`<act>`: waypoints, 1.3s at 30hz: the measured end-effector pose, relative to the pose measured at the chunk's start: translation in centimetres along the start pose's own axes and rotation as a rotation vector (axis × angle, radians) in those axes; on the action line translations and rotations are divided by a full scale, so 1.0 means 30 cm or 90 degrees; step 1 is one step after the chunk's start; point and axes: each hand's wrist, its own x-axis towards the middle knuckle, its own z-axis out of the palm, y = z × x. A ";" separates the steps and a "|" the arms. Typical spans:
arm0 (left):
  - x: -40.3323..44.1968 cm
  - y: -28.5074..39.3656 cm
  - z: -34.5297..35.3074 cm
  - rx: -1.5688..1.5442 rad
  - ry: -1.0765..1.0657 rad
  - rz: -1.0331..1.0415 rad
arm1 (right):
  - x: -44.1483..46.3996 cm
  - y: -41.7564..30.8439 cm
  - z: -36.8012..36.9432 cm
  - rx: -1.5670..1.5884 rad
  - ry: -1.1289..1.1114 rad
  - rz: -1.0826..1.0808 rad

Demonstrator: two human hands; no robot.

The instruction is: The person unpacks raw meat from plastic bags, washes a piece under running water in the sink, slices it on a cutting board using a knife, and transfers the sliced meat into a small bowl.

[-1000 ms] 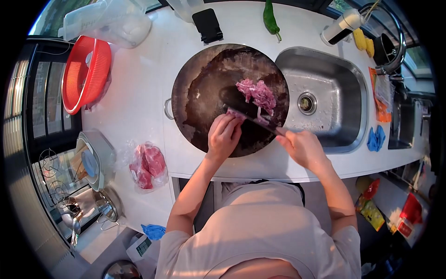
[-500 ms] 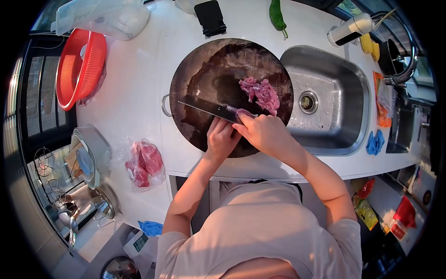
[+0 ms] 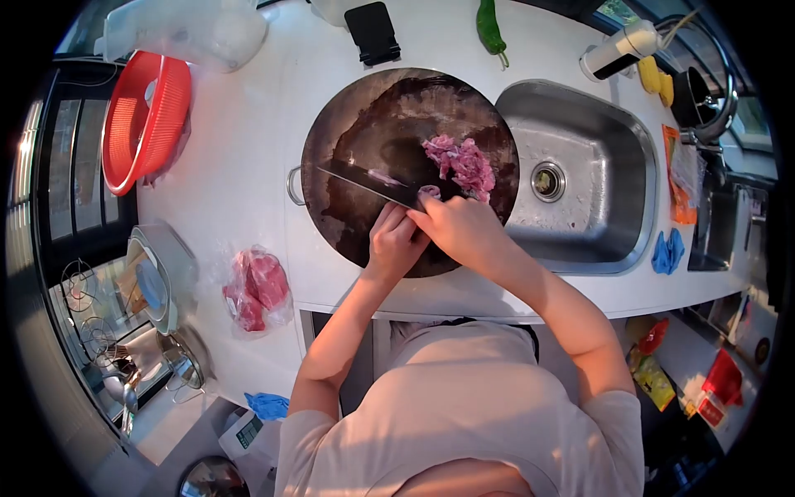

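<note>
A round dark cutting board (image 3: pixel 348 124) lies on the counter before me. My right hand (image 3: pixel 465 229) is closed around the handle end of a cleaver (image 3: pixel 364 181), whose blade points left across the board. Close in front of the blade, my left hand (image 3: pixel 397 238) has its fingers bent and pressed together; whatever is under them is hidden. Chopped pink meat (image 3: pixel 465 166) is heaped on the board's right side. One thin meat slice (image 3: pixel 384 177) lies along the blade's far side, and a small meat piece (image 3: pixel 429 191) sits by my right knuckles.
A steel sink (image 3: pixel 609 240) adjoins the board on the right. Bagged raw meat (image 3: pixel 261 286) lies at left, below a red colander (image 3: pixel 157 124). At the back are a black stand (image 3: pixel 373 33), a green chili pepper (image 3: pixel 490 33) and a white appliance (image 3: pixel 621 51).
A meat slice has shifted left along the far side of the blade. The small piece by my right hand now stands out more. Both hands stay in nearly the same place.
</note>
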 end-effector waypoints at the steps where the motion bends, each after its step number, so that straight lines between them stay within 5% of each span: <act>1: -0.019 -0.007 -0.009 0.002 -0.041 -0.029 | 0.009 0.007 0.014 -0.005 -0.032 0.009; 13: -0.021 0.016 -0.014 -0.021 0.038 0.031 | -0.253 0.237 -0.219 0.224 -0.107 0.278; 16: -0.010 0.024 -0.017 -0.019 0.032 0.036 | -0.276 0.142 -0.188 0.114 -0.033 0.234; 17: -0.007 0.027 -0.017 -0.019 0.030 0.036 | -0.302 0.156 -0.130 0.088 0.055 0.117; 23: -0.026 0.005 -0.020 0.007 -0.021 0.005 | -0.316 0.074 -0.181 -0.058 -0.120 0.105; 32: -0.017 0.006 -0.017 0.021 -0.026 -0.013 | -0.053 0.026 -0.066 0.029 -0.070 -0.035; 39: -0.001 0.017 -0.023 -0.022 -0.036 -0.051 | -0.246 0.092 -0.123 -0.020 -0.063 0.065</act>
